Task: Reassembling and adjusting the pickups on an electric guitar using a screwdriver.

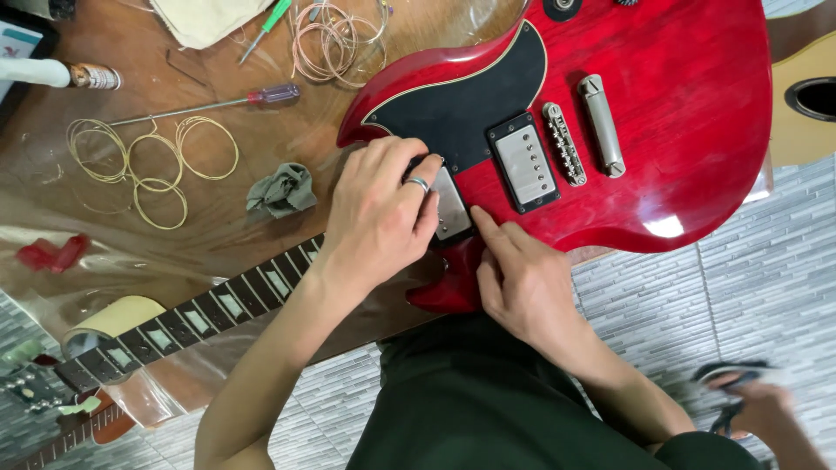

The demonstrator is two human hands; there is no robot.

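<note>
**Both hands at the neck pickup of a red electric guitar**

A glossy red solid-body electric guitar with a black pickguard lies flat on a brown wooden table, its body at the centre and right of the scene, its dark fretboard neck with pale block inlays running down to the near left. The left hand, a silver ring on one finger, lies palm down over the chrome neck pickup, fingers together and curled over the pickup's left edge; whether they grip anything cannot be told. The right hand rests on the near edge of the guitar body, just right of that pickup, forefinger stretched to touch the body beside the pickup's corner, the other fingers loosely folded and holding nothing.

To the right of the hands sit a second chrome pickup in a black frame, a metal bridge and a chrome bar tailpiece.

On the table to the left lie a crumpled grey-green cloth, coils of brass-coloured guitar string, a screwdriver with a translucent purple-red handle, farther off a green-handled screwdriver and copper-coloured coiled strings. A roll of cream masking tape sits by the neck at the near left.
</note>
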